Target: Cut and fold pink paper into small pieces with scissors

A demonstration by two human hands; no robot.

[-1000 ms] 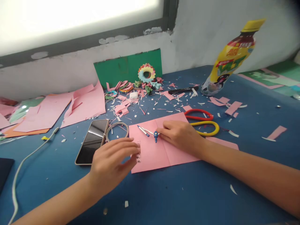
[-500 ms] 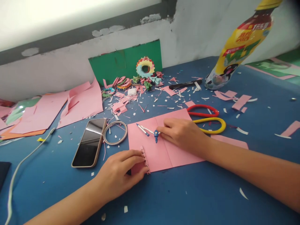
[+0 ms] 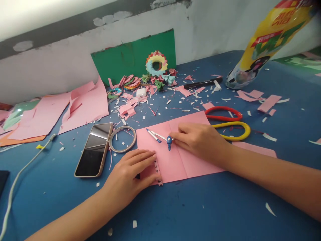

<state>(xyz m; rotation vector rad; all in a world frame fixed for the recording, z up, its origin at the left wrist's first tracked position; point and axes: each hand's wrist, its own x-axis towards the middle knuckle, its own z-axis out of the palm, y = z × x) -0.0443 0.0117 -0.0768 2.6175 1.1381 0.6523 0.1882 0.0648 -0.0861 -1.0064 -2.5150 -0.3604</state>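
A pair of compasses (image 3: 168,142) with a blue knob and pale legs lies over a creased pink sheet of paper (image 3: 180,162). My right hand (image 3: 200,140) rests on the sheet, its fingers closed on the compasses near the knob. My left hand (image 3: 134,170) is at the sheet's left edge, with fingers and thumb curled over a narrow pink strip with black marks (image 3: 157,170); its kind is unclear, as my hand hides much of it. A blue-capped pencil-like piece (image 3: 153,135) lies beside the compasses.
Scissors with red and yellow handles (image 3: 240,131) lie partly behind my right hand. A phone (image 3: 94,150) and a tape roll (image 3: 122,139) are to the left. Paper scraps, a black pen (image 3: 203,83), a folded-paper ring (image 3: 156,63) and a bottle (image 3: 265,43) stand or lie behind.
The camera view has shifted a little. Black marks on the strip under my left fingers show more plainly now. My right hand stays at the compasses.
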